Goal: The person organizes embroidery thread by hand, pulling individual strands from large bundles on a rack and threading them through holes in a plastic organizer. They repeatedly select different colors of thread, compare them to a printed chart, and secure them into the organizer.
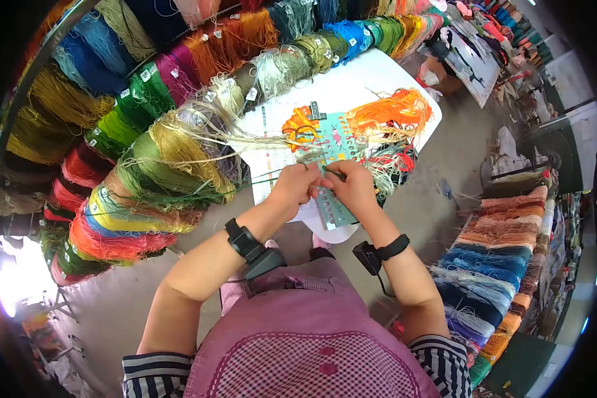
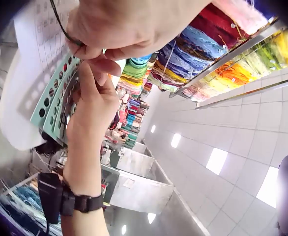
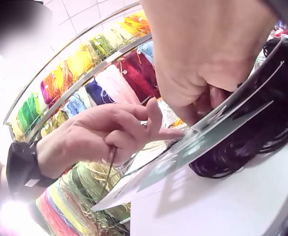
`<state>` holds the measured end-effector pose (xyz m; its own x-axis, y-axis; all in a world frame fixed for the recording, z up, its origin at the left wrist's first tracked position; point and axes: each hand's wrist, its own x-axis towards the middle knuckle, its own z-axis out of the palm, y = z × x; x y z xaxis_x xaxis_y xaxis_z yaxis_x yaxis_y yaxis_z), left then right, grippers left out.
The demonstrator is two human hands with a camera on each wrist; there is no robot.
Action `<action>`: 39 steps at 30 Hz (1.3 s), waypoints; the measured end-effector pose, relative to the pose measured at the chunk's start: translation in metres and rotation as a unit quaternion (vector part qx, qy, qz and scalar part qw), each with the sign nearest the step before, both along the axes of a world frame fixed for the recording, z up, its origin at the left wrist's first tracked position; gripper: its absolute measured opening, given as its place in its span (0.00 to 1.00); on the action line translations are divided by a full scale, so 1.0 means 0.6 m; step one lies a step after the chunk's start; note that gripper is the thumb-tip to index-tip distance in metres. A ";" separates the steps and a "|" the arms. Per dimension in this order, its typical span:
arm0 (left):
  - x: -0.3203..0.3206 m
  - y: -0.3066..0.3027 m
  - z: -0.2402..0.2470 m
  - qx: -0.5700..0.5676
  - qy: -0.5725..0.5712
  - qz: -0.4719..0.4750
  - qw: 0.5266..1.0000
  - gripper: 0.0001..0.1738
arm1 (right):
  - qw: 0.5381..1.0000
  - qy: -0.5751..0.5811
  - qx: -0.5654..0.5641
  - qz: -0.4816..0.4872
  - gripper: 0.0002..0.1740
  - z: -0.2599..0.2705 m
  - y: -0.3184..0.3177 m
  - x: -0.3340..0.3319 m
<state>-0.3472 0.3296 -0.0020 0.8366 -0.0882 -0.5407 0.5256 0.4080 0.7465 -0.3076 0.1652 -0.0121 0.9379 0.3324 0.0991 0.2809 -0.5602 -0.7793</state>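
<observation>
A teal thread card (image 1: 331, 209) with rows of holes lies on a white round table (image 1: 351, 79), partly over a printed colour chart (image 1: 266, 132). Orange (image 1: 391, 109), red and dark thread bundles hang from the card. My left hand (image 1: 310, 180) pinches a thin green thread (image 1: 262, 179) that runs left toward the hanging skeins. In the right wrist view this left hand (image 3: 143, 129) holds the thread (image 3: 109, 169) just above the card (image 3: 193, 147). My right hand (image 1: 341, 180) grips the card's near edge, seen close in the right wrist view (image 3: 210, 96). The left wrist view shows both hands meeting at the card (image 2: 53, 96).
Skeins of coloured thread (image 1: 146, 159) hang in a long curved row on the left and along the back. More stacked skeins (image 1: 491, 265) stand on the right. A dark thread bundle (image 3: 262, 125) lies on the table beside the card. The grey floor (image 1: 444, 199) surrounds the table.
</observation>
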 end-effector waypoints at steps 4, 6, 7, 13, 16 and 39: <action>-0.009 -0.009 0.009 -0.016 0.028 0.004 0.999 0.09 | 0.999 -0.001 0.040 0.009 0.07 -0.020 -0.011 0.016; -0.006 -0.014 0.009 -0.032 0.029 0.036 0.998 0.09 | 0.999 -0.028 0.017 -0.002 0.07 -0.026 -0.010 0.022; -0.008 -0.018 0.005 -0.029 0.029 0.044 0.998 0.09 | 0.999 -0.028 0.021 0.005 0.07 -0.023 -0.014 0.021; 0.005 -0.011 0.011 0.027 0.002 0.042 0.999 0.12 | 0.994 -0.023 0.102 -0.013 0.06 -0.002 -0.019 0.022; 0.010 -0.013 0.019 0.051 0.000 0.028 0.998 0.11 | 0.995 -0.007 0.103 0.004 0.07 0.005 -0.022 0.024; 0.045 -0.014 0.023 0.127 -0.059 -0.199 0.970 0.10 | 0.999 -0.041 0.018 0.020 0.37 0.004 -0.026 0.016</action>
